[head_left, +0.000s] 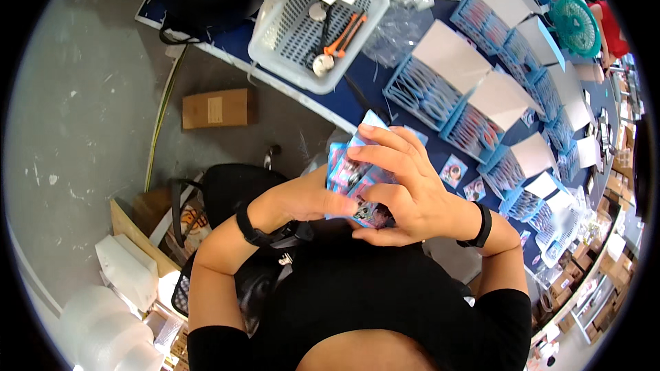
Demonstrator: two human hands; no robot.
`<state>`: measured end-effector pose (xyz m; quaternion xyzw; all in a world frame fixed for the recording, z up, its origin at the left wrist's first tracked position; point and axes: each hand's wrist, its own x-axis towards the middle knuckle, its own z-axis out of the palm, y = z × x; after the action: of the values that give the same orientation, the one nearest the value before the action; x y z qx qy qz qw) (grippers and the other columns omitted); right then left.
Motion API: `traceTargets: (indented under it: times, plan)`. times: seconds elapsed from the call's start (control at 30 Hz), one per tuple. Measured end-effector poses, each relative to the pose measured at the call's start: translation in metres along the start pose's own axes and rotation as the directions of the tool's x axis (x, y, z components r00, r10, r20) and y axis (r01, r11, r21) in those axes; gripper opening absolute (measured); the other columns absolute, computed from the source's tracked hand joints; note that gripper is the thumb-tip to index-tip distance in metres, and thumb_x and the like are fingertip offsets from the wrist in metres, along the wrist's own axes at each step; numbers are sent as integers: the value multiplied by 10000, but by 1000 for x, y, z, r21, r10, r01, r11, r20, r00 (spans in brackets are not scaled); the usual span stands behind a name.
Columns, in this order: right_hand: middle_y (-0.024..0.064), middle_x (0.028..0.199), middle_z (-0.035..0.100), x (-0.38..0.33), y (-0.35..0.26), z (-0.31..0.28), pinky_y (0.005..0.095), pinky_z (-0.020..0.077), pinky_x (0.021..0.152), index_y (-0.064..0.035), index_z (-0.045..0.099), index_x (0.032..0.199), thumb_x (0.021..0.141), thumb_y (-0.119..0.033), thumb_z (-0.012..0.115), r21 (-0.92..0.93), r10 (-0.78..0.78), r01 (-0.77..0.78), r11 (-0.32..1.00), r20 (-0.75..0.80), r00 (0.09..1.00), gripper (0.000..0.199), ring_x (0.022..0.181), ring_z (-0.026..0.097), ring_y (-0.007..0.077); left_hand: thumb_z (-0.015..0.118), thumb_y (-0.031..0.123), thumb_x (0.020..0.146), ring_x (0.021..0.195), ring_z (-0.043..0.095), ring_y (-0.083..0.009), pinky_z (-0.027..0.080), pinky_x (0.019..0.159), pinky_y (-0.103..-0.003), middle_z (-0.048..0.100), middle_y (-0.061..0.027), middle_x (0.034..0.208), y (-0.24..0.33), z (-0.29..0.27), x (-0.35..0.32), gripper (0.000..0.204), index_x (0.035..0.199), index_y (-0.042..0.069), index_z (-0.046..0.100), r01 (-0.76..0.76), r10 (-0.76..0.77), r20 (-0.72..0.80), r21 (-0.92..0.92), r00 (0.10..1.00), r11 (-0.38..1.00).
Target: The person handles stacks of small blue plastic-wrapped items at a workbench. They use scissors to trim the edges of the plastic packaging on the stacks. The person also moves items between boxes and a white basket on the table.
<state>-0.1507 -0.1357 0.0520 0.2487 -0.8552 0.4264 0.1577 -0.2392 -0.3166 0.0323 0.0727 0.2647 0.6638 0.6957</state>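
Observation:
Both of my hands meet in front of my chest around a bunch of glossy blue-and-pink picture packets [349,170]. My left hand [311,196] grips them from the left, its thumb lying across the front. My right hand [407,182] curls over them from the right, fingers spread across their upper and right edges. The packets overlap at differing angles, and my fingers cover part of them. Whether they are cards or small pouches I cannot tell. Just beyond my right hand, two similar picture pieces [454,171] lie on the blue table [375,86].
Open display boxes [427,89] filled with upright blue packets stand in rows on the right. A grey plastic basket [302,69] holds orange-handled scissors [347,34]. Clear plastic wrap [399,27] lies beside it. A brown carton [218,108] sits on the floor; a green fan [575,26] stands far right.

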Motion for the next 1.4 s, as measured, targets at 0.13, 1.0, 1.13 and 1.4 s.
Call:
traceTargets:
  times: [0.13, 1.0, 1.13, 1.4]
  plan:
    - [228, 1174, 539, 45, 24, 5, 505, 469, 818, -62, 461, 852, 726, -275, 717, -64, -133, 129, 990, -64, 989, 356, 1103, 545, 443, 755, 194, 751, 983, 623, -245, 589, 756, -374, 555, -139, 1141, 36, -17, -7, 663, 1280, 2, 404, 77, -77, 113, 1, 991, 997]
    - [240, 1252, 519, 116, 37, 23, 489, 442, 936, -44, 364, 1334, 566, -244, 831, -224, 62, -187, 956, -471, 880, 921, 1116, 547, 405, 796, 356, 735, 1048, 587, -196, 511, 847, -300, 583, -103, 1122, 187, -56, 31, 718, 1266, 29, 439, 313, -392, 332, 267, 858, 912]
    - [243, 1238, 532, 121, 40, 35, 491, 443, 923, -30, 287, 1396, 578, -185, 866, -112, 49, -146, 983, -607, 793, 1014, 1091, 565, 413, 797, 352, 727, 1130, 542, -228, 552, 800, -339, 513, -145, 1230, 186, -72, 29, 930, 1414, 48, 250, 246, -329, 349, 262, 877, 933]
    - [233, 1226, 547, 136, 14, 28, 444, 476, 906, 15, 362, 1339, 595, -174, 838, -210, 210, -376, 902, -547, 810, 904, 1118, 565, 372, 824, 379, 683, 1124, 549, -242, 546, 830, -366, 451, -141, 1305, 209, -70, 27, 1102, 1470, 68, 117, 270, -349, 326, 262, 879, 926]
